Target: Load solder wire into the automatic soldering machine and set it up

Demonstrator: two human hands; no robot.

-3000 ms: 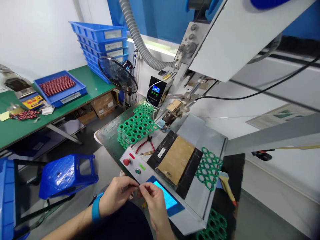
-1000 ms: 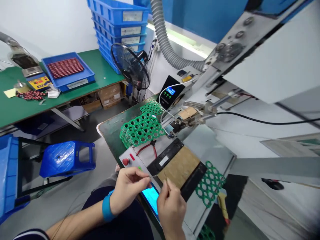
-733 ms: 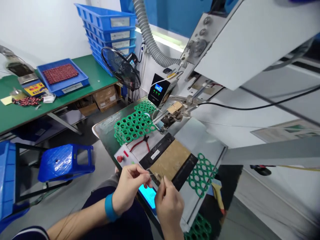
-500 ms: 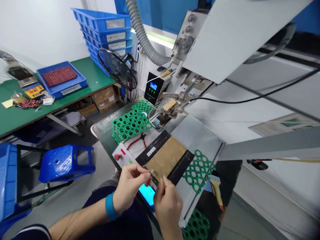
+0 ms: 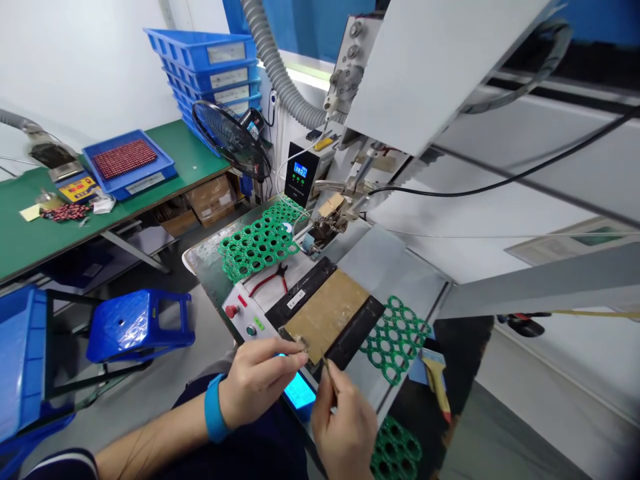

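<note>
My left hand (image 5: 263, 373), with a blue band (image 5: 215, 408) at the wrist, is closed in a pinch over the near edge of the brown fixture plate (image 5: 327, 307). Whatever lies between its fingertips is too small to make out. My right hand (image 5: 345, 420) grips a thin, stick-like tool (image 5: 327, 365), its tip pointing up toward the plate. The two hands face each other, a small gap apart. Black rails (image 5: 357, 333) border the plate. A lit blue screen (image 5: 300, 390) shows partly beneath my hands.
Green ring-patterned sheets (image 5: 257, 247) are stacked beyond red-handled pliers (image 5: 270, 279). Another green sheet (image 5: 397, 340) lies right of the plate, near a brush (image 5: 435, 380). The soldering head (image 5: 330, 217) hangs behind the plate. A red button (image 5: 231, 311) sits at left.
My left hand's fingers have straightened and extended toward the right. My right hand has shifted slightly right and down, and its thin tool now shows more clearly. The view has shifted slightly.
</note>
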